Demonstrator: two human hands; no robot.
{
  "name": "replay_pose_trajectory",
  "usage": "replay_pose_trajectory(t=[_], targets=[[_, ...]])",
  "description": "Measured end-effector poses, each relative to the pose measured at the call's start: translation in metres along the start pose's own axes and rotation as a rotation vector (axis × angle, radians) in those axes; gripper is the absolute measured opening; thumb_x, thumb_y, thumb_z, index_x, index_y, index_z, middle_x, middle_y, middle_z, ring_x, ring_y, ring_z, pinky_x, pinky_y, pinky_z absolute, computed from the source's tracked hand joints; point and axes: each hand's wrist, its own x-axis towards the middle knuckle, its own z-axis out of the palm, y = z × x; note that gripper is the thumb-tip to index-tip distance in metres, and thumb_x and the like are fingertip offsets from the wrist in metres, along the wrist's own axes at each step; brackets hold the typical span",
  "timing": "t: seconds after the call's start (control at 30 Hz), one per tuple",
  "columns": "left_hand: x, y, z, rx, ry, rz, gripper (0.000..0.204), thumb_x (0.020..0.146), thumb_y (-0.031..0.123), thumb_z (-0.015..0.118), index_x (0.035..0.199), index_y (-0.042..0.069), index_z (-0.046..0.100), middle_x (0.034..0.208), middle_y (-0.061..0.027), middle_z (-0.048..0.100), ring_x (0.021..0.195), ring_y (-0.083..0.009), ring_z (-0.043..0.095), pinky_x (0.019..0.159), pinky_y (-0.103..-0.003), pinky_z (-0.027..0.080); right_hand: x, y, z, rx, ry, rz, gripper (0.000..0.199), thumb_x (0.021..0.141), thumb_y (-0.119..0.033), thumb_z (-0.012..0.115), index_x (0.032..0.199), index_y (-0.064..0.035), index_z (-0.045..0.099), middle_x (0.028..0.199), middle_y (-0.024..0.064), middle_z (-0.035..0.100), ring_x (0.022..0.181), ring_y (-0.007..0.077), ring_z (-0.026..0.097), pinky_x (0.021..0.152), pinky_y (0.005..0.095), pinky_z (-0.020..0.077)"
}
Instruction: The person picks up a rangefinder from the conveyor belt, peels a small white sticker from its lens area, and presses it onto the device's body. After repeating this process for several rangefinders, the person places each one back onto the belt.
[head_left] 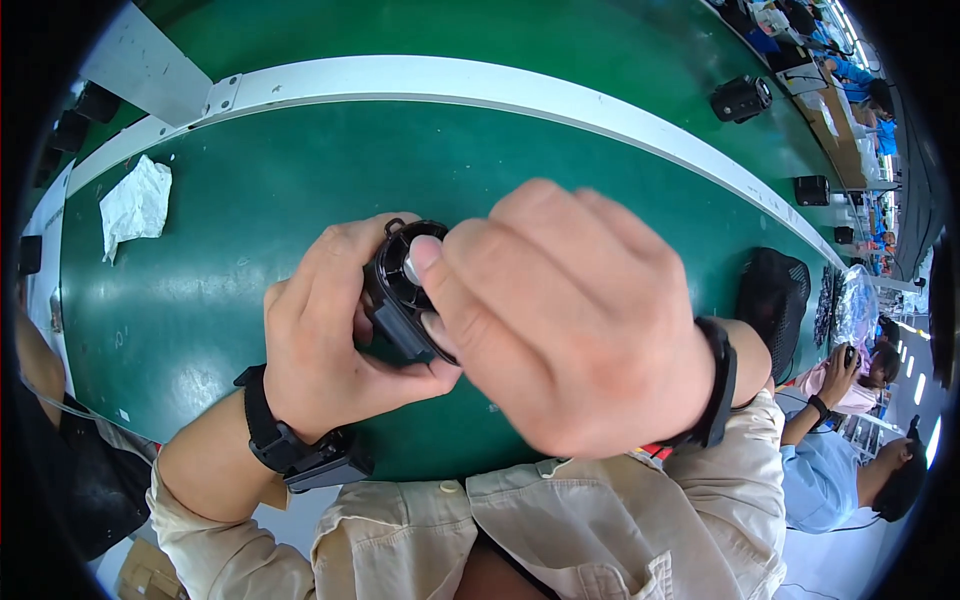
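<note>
Our right hand looms closest, fingers curled over the right side of the black housing, its thumb at the open end beside a small pale piece; whether it pinches that piece we cannot tell. Our left hand grips the housing from its left and below, holding it over the green table. To work cleanly inside the opening, we should probably keep that left grip firm, press straight rather than sideways, and angle the knuckles so they don't block our view.
</note>
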Motion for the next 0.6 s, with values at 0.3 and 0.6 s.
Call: replay_pose_trajectory(t=[0.3, 0.6], targets=[[0.004, -0.003, -0.003, 0.047, -0.018, 0.112, 0.077, 0.052, 0.030, 0.090, 0.115, 0.002, 0.056, 0.101, -0.0107, 0.064, 0.079, -0.0241, 0.066, 0.062, -0.029, 0.054, 0.006, 0.015, -0.016, 0.364, -0.140, 0.202, 0.018, 0.075, 0.000, 0.068, 0.093, 0.0030, 0.068, 0.087, 0.0120, 0.060, 0.067, 0.0194, 0.058, 0.052, 0.0292, 0.0448], [0.001, -0.002, 0.001, 0.002, -0.011, 0.214, 0.073, 0.055, 0.032, 0.091, 0.110, -0.001, 0.057, 0.101, -0.0136, 0.065, 0.083, -0.0255, 0.067, 0.068, -0.032, 0.056, 0.007, 0.049, -0.004, 0.995, -0.068, 0.257, 0.007, 0.081, -0.002, 0.071, 0.089, -0.0022, 0.072, 0.089, 0.0084, 0.061, 0.075, 0.0151, 0.058, 0.067, 0.0272, 0.0469]])
